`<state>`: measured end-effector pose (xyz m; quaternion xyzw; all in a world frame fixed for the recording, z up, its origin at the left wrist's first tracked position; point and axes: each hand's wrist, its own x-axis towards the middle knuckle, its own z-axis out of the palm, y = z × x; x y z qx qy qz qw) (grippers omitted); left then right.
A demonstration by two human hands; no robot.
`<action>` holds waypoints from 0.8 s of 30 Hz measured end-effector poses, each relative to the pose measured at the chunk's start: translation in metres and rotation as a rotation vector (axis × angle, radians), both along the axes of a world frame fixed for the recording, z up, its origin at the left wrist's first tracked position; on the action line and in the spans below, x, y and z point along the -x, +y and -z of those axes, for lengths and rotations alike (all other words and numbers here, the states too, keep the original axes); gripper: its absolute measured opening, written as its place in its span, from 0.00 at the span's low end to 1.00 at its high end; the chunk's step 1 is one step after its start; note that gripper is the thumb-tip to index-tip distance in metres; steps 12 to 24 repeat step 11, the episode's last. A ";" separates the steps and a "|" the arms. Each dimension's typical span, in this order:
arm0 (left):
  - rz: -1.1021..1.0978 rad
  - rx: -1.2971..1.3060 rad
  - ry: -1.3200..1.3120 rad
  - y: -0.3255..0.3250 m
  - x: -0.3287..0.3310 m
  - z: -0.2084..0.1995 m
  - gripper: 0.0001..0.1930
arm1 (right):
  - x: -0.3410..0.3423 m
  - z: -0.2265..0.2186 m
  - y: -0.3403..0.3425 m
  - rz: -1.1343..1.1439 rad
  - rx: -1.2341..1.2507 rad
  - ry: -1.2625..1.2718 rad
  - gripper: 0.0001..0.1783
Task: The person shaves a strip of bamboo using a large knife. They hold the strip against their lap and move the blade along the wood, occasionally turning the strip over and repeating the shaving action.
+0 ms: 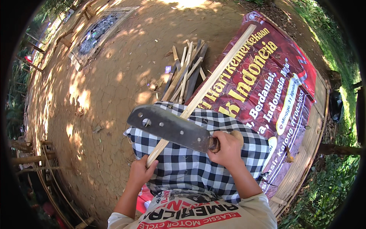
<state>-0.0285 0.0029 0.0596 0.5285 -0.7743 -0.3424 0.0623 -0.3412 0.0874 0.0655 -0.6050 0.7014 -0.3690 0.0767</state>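
My left hand [141, 170] is closed round the near end of a long, pale wooden strip [217, 73], which slants up and away to the right. In my right hand [225, 149] is the wooden handle of a broad, dark cleaver [167, 128] with several holes through its blade. The blade points left and lies across the strip, hiding a short part of it; whether the two touch I cannot tell. Beneath both hands a black-and-white checked cloth [183, 164] covers my lap.
Ahead, a pile of wooden strips [185, 72] lies on the cracked earth ground [110, 95]. To the right, a dark red printed banner [259, 76] covers a bamboo platform [314, 126]. A framed ash pit [97, 32] is at the far left, and bamboo railing [34, 158] stands at the left.
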 end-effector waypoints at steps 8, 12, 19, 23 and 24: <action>-0.091 -0.202 -0.086 0.012 -0.033 0.015 0.20 | -0.032 0.032 -0.039 -0.190 -0.099 0.019 0.23; -0.089 -0.187 -0.134 0.013 -0.036 0.019 0.23 | -0.038 0.040 -0.047 -0.211 -0.116 -0.002 0.24; -0.089 -0.187 -0.134 0.013 -0.036 0.019 0.23 | -0.038 0.040 -0.047 -0.211 -0.116 -0.002 0.24; -0.089 -0.187 -0.134 0.013 -0.036 0.019 0.23 | -0.038 0.040 -0.047 -0.211 -0.116 -0.002 0.24; -0.089 -0.187 -0.134 0.013 -0.036 0.019 0.23 | -0.038 0.040 -0.047 -0.211 -0.116 -0.002 0.24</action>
